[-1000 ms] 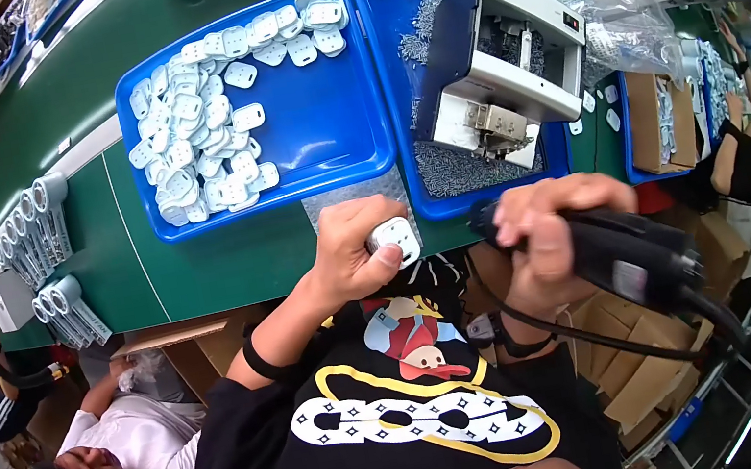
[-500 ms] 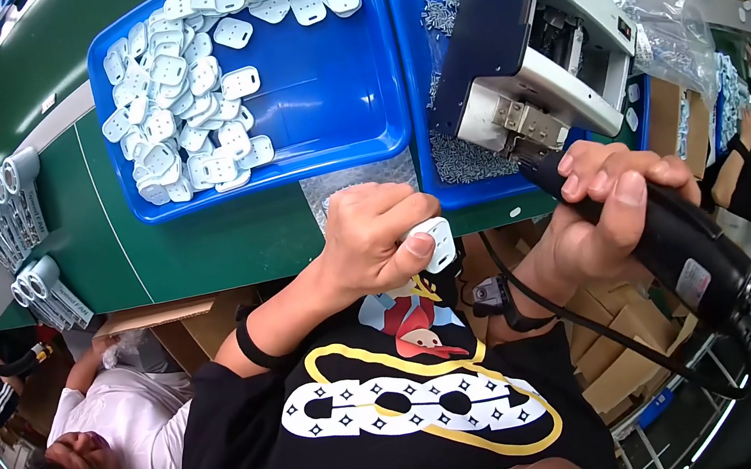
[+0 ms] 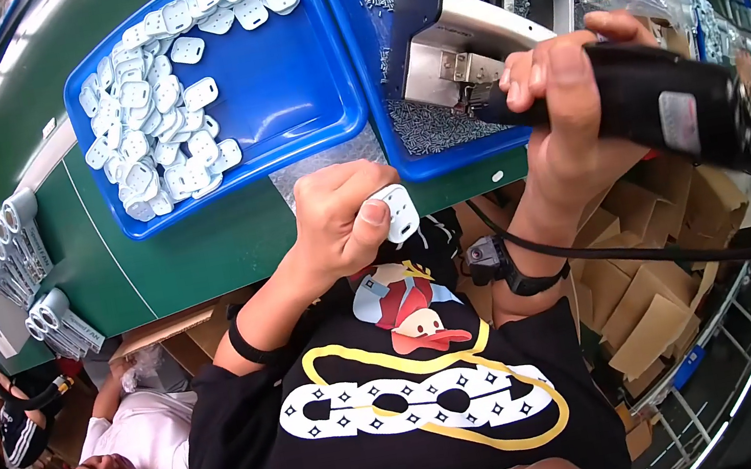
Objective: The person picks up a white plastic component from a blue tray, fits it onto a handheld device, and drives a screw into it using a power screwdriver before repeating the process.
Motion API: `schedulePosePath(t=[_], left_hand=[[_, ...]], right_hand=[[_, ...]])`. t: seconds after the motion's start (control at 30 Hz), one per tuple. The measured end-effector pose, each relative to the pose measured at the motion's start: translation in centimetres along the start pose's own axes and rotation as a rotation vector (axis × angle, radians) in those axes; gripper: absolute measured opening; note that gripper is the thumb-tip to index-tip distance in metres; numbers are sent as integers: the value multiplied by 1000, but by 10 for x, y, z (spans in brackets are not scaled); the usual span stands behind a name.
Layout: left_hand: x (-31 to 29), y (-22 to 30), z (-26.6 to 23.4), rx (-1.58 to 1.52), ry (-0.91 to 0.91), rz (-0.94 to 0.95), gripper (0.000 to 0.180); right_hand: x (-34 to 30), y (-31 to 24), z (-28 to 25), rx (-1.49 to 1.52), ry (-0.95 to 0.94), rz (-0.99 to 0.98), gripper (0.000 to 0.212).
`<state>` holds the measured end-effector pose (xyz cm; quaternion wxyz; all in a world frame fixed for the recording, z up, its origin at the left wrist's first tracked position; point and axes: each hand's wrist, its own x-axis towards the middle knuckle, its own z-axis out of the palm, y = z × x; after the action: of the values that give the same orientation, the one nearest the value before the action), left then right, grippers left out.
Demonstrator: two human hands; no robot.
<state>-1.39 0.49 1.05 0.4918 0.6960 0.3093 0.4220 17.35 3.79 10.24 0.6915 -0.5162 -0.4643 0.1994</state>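
White plastic plate [image 3: 401, 213] is pinched in the left hand [image 3: 345, 218]; the right hand [image 3: 572, 122] wraps 1 black electric screwdriver [image 3: 646, 100] just beside the screw feeder [image 3: 494, 24].

Looks like a factory assembly line, judging by a long green surface [image 3: 94, 272], a blue tray [image 3: 280, 81] heaped with matching white plates [image 3: 148, 123], a second blue tray [image 3: 443, 163] strewn with small screws [image 3: 428, 131], and rows of identical grey parts [image 3: 17, 230]. Also includes a boxy metal machine [image 3: 499, 23], a corded black power driver [image 3: 640, 96], open cardboard boxes [image 3: 640, 299], and a white-shirted co-worker [image 3: 159, 454] close by.
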Motion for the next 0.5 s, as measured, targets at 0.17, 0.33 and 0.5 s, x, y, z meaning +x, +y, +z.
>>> schedulePosePath(t=[0.17, 0.33, 0.5], left_hand=[[0, -1, -1, 11, -5, 18, 43], [0, 2, -3, -24, 12, -12, 43], [-5, -3, -3, -9, 26, 15, 43]], right_hand=[[-6, 4, 4, 61, 55, -166, 23], [42, 13, 7, 34, 21, 278, 22], [6, -15, 2, 29, 14, 152, 17]])
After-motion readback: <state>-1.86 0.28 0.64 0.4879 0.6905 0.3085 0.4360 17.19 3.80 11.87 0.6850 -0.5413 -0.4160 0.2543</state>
